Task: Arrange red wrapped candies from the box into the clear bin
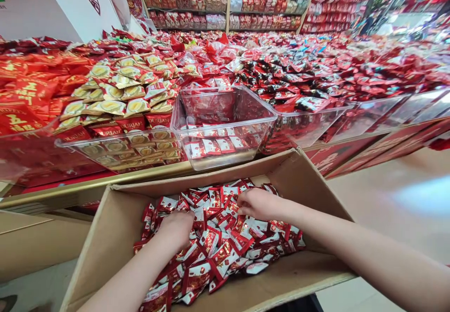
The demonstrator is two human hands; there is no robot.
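An open cardboard box (298, 274) fills the lower middle of the head view, with a loose heap of small red and white wrapped packets (225, 255) inside. On the left part of the heap lies my left hand (177, 227), its fingertips hidden among the packets. My right hand (258, 204) touches packets at the far right of the heap with its fingers curled; what it holds, if anything, is hidden. Just beyond the box stands a clear plastic bin (223, 126), with neat rows of similar red and white packets at its bottom.
Durian packets (119, 96) are piled in a clear bin left of the middle, beside orange-red packets (28, 96). Dark red packets (291, 77) fill bins on the right. Stocked shelves (228, 2) stand behind. A gold counter edge (94, 183) runs behind the box.
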